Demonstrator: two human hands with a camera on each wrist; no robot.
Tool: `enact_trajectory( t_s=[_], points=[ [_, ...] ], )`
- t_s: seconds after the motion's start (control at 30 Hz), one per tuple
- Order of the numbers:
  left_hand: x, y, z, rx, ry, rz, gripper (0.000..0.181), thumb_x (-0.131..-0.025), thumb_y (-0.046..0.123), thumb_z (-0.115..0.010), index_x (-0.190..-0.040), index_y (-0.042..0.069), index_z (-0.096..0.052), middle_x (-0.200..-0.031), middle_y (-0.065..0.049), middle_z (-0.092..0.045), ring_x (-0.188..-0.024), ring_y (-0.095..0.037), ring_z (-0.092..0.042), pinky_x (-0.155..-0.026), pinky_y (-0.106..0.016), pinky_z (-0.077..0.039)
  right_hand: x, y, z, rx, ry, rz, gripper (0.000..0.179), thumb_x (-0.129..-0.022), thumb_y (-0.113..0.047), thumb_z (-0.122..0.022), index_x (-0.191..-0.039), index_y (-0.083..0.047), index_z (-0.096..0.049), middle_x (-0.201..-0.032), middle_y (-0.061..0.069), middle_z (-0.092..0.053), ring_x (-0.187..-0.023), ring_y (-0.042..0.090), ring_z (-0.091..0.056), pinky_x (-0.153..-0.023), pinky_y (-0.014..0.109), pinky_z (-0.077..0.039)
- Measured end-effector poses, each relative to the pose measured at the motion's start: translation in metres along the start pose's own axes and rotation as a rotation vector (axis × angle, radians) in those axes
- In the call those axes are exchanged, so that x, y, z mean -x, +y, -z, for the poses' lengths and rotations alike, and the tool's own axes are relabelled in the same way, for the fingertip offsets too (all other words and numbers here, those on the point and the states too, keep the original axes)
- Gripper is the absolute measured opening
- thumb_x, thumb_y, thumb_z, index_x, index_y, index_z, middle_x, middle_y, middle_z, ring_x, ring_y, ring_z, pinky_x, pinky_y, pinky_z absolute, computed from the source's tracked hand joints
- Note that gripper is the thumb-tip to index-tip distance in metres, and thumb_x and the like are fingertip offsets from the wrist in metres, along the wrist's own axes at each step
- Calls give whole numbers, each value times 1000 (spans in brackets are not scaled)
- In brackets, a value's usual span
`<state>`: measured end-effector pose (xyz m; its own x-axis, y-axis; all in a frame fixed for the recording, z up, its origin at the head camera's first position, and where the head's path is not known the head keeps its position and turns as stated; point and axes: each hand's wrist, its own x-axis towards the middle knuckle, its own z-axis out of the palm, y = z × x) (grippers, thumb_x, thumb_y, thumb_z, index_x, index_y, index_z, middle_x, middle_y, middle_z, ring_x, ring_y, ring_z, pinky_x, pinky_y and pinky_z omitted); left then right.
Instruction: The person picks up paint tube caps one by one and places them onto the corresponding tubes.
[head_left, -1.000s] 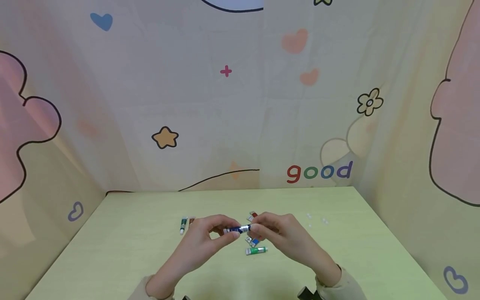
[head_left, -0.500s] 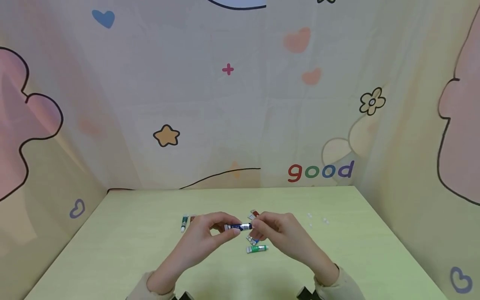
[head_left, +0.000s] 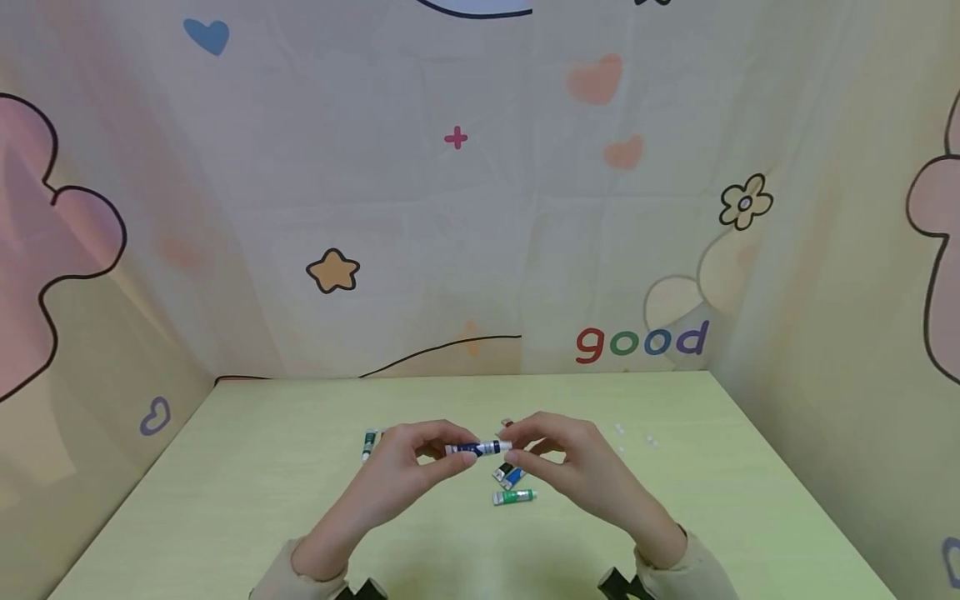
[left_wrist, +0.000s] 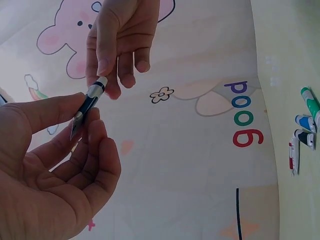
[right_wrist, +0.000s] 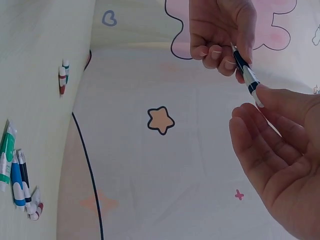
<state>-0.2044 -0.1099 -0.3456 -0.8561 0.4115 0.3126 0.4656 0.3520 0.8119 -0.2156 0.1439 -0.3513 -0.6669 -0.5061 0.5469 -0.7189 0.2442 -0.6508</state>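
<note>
A slim dark blue paint tube (head_left: 480,448) with a white cap is held in the air above the table, lying nearly level in the head view. My left hand (head_left: 408,458) pinches its body between thumb and fingers. At the cap end, my right hand (head_left: 573,458) has its thumb and fingers around the white cap (right_wrist: 259,101), thumb touching it. The right wrist view shows the tube's crimped end near the left palm. Below the hands lie a green paint tube (head_left: 514,497), a blue tube (head_left: 514,477) and a black tube (head_left: 503,471).
A dark green tube (head_left: 368,443) lies behind the left hand, beside a brownish-red tube (right_wrist: 62,81). Another red-labelled tube (left_wrist: 293,156) is next to the black one. Small clear bits (head_left: 652,441) lie at the table's right. A printed cloth (head_left: 420,208) stands behind.
My right hand's fingers have spread and shifted at the cap, so the white cap now shows between them. My left hand keeps its pinch on the tube with little movement.
</note>
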Motion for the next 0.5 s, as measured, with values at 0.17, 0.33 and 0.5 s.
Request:
enact_trajectory(
  t_s=[0.17, 0.33, 0.5],
  points=[
    [0, 0, 0, -6, -2, -2, 14, -94, 25, -74, -106, 19, -76, -95, 9, -72, -80, -15, -65, -71, -31, -52, -1, 0, -2, 19, 5, 7, 15, -95, -13, -71, -110, -14, -74, -109, -3, -73, -103, 15, -68, -80, 32, -58],
    [0, -1, -1, -12, -1, -17, 15, -94, 25, -73, -106, 17, -76, -96, 7, -72, -80, -14, -65, -71, -30, -52, -1, -2, -3, 29, 5, -26, 13, -96, -16, -70, -108, -16, -75, -110, -4, -73, -101, 13, -69, -80, 32, -58],
    [1, 0, -1, -2, 5, -9, 14, -94, 26, -74, -107, 20, -76, -96, 10, -72, -81, -14, -65, -71, -30, -51, -1, 1, -5, 37, 4, -48, 10, -98, -18, -68, -105, -15, -74, -105, -4, -73, -90, 12, -71, -77, 32, -58]
  ],
)
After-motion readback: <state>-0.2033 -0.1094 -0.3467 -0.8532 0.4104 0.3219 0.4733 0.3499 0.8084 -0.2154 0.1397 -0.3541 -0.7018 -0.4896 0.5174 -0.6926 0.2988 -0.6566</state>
